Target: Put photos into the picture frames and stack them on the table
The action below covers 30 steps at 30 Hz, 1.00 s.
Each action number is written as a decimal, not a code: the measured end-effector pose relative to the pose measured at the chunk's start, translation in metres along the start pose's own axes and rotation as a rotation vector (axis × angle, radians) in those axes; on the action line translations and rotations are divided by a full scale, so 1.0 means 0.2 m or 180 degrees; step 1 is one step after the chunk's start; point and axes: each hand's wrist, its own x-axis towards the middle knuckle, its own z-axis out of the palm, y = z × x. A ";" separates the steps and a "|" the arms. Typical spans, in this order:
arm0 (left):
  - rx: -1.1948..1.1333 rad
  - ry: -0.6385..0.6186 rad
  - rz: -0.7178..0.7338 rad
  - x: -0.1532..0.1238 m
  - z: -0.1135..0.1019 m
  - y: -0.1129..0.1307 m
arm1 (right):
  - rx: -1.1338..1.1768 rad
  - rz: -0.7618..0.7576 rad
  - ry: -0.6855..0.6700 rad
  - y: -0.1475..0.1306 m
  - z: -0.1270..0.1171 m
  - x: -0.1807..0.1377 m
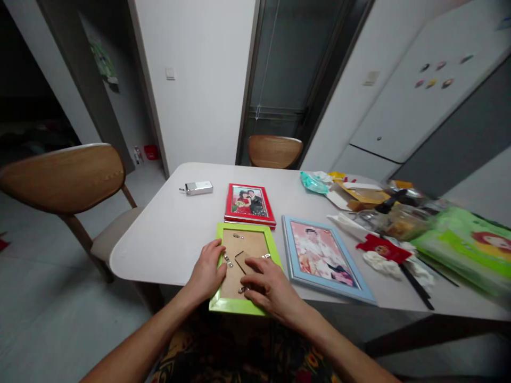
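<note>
I look down from my head at a white table (167, 234). A green picture frame (241, 266) lies face down at the near edge of the table, right in front of me. I can see its brown back board (244, 250) with small metal clips (228, 260) on it.

My left hand (207, 270) rests on the left side of the green frame. Its fingers are held loosely together and curl over the frame's edge, and my thumb touches the back board near a clip. It pinches nothing.

My right hand (268, 284) lies flat on the lower right part of the back board. Its fingers are a little spread and point left, with the tips pressing on the board by a clip.

A red picture frame (249, 204) lies just behind the green one, photo up. A blue picture frame (324, 257) lies just to the right, photo up too. A small silver box (198, 188) sits farther back on the left. Bags and papers (399, 223) are heaped on the right side. Two wooden chairs (67, 181) stand by the table.
</note>
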 end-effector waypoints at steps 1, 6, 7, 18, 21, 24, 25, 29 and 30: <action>-0.0004 0.0003 -0.0002 0.00 0.00 -0.01 | -0.0002 0.0030 0.0033 -0.01 0.02 0.01; -0.0034 0.0057 -0.0078 0.00 -0.01 -0.03 | 0.0091 0.0244 0.0282 -0.01 0.06 0.01; -0.0043 0.0058 -0.0111 0.00 -0.01 -0.03 | 0.0099 0.0270 0.0316 0.00 0.06 0.01; -0.0247 0.0088 -0.0433 0.09 0.03 -0.05 | -0.0239 0.0375 0.0387 0.06 0.05 0.12; -0.0377 0.0115 -0.0477 0.09 0.02 -0.05 | -0.0233 0.0541 0.0296 0.06 0.02 0.13; -0.0586 0.0152 -0.0525 0.09 0.00 -0.03 | -0.0160 0.0666 0.0255 0.07 -0.02 0.14; -0.0669 0.0188 -0.0558 0.09 -0.01 -0.01 | -0.0145 0.0701 0.0255 0.07 -0.03 0.15; -0.1130 0.0332 -0.0765 0.10 -0.06 0.05 | -0.0059 0.0696 0.0434 0.00 -0.06 0.17; -0.1286 0.0331 -0.0827 0.11 -0.07 0.07 | -0.0027 0.0650 0.0505 -0.02 -0.07 0.18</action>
